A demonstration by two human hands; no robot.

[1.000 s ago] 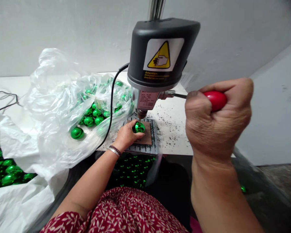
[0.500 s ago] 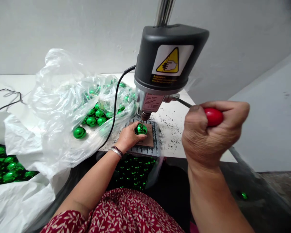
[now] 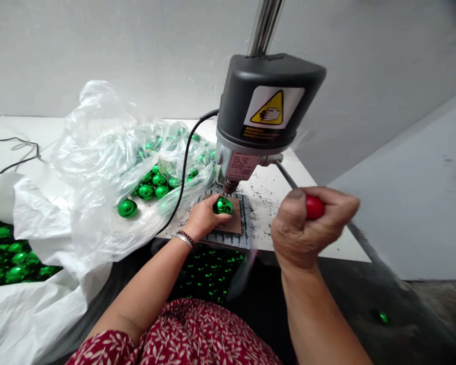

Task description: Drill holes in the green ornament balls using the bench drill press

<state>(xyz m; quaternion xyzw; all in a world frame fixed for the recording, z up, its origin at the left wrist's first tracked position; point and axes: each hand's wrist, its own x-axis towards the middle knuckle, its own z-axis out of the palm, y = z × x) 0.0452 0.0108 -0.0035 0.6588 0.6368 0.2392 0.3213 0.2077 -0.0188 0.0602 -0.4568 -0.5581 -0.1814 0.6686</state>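
Note:
A shiny green bauble [image 3: 224,206] rests on a brown board [image 3: 233,223] at the base of a bench drill press [image 3: 268,104]. My left hand [image 3: 205,217] grips the bauble from its left side, thumb and fingers around it. The chuck [image 3: 231,186] points down over the bauble, its thin bit at the top of the ball; whether the bit has entered it I cannot tell. My right hand [image 3: 307,225] is wrapped around the red knob [image 3: 314,207] of the drill's feed lever [image 3: 287,175].
Several green baubles [image 3: 158,180] lie under clear plastic [image 3: 99,126] on the white table [image 3: 307,177]. One bauble [image 3: 127,208] sits outside the pile. A white sack [image 3: 53,294] of baubles stands left. A black cable [image 3: 182,172] hangs from the drill. Dark shavings litter the table.
My right hand, with the red knob in it, has moved left and slightly down in view. The drill head appears a little lower. My left hand stays on the bauble.

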